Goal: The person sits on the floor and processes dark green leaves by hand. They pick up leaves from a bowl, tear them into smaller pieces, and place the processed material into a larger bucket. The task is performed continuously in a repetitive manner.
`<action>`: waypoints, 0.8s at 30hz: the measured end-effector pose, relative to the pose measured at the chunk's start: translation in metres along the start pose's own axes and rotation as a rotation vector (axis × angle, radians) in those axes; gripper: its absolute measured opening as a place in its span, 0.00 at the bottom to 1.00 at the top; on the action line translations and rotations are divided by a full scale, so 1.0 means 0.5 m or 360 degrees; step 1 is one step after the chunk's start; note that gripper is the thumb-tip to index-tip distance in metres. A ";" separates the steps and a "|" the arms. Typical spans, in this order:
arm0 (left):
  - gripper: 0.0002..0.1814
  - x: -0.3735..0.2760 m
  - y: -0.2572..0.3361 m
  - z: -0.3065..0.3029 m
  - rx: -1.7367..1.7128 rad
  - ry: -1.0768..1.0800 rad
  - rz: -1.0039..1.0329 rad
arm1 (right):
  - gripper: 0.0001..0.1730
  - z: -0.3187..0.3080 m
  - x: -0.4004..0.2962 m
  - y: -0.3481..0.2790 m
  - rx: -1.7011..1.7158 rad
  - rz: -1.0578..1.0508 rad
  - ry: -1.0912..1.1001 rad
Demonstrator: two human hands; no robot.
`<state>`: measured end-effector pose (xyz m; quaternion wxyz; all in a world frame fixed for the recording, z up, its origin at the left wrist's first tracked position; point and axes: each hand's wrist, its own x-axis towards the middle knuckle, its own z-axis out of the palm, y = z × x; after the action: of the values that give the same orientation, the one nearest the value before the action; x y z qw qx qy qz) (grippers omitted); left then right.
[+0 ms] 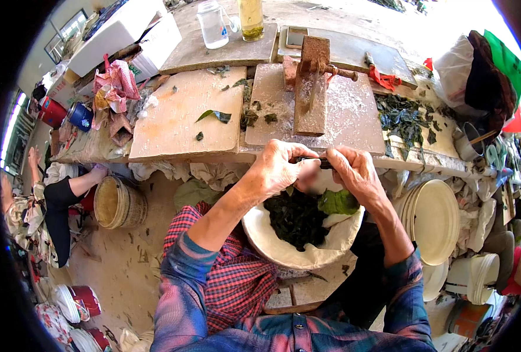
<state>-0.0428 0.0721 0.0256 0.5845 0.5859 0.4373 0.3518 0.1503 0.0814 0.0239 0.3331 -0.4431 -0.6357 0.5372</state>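
Both hands meet at the table's front edge, above a cloth-lined bucket (260, 237). My left hand (282, 169) pinches one end of a small dark strip (315, 161); my right hand (353, 174) pinches its other end. What the strip is made of is hard to tell. Dark leafy pieces (295, 222) fill the bucket, and a brighter green leaf (338, 202) lies at its right side, under my right hand. Beyond my hands, a rusty block-shaped stand with a bolt (312, 88) rises from a board (264, 127) dusted with white grains.
Another board (185, 119) with leaf scraps lies left. Dark leaves (401, 121) are heaped at the right. A plastic bottle (212, 26) and a jar of yellowish liquid (251, 20) stand behind. Buckets (119, 204) and stacked tubs (434, 220) flank me. Another person's leg (60, 215) shows far left.
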 end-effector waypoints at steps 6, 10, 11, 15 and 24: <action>0.11 -0.003 -0.023 -0.007 -0.0723 -0.0034 -0.0062 | 0.22 -0.017 0.032 0.029 0.0065 -0.0058 0.0488; 0.08 0.001 -0.020 -0.011 -0.0739 0.0083 0.0067 | 0.21 -0.046 0.046 0.043 0.0232 -0.0030 0.0444; 0.07 0.004 -0.019 -0.012 -0.0700 0.0120 0.0120 | 0.20 -0.048 0.047 0.044 0.0250 -0.0032 0.0426; 0.09 0.034 -0.005 -0.035 -0.0703 0.0387 0.0127 | 0.15 -0.051 0.063 0.024 0.0092 -0.0119 0.0357; 0.11 0.176 -0.019 -0.042 0.0099 0.1146 0.0569 | 0.09 -0.026 0.184 -0.002 -0.0669 -0.0590 0.0849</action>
<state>-0.0307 0.1607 0.0090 0.3055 0.5096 0.5156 0.6173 0.1264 0.1712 0.0227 0.4802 -0.5034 -0.6922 0.1918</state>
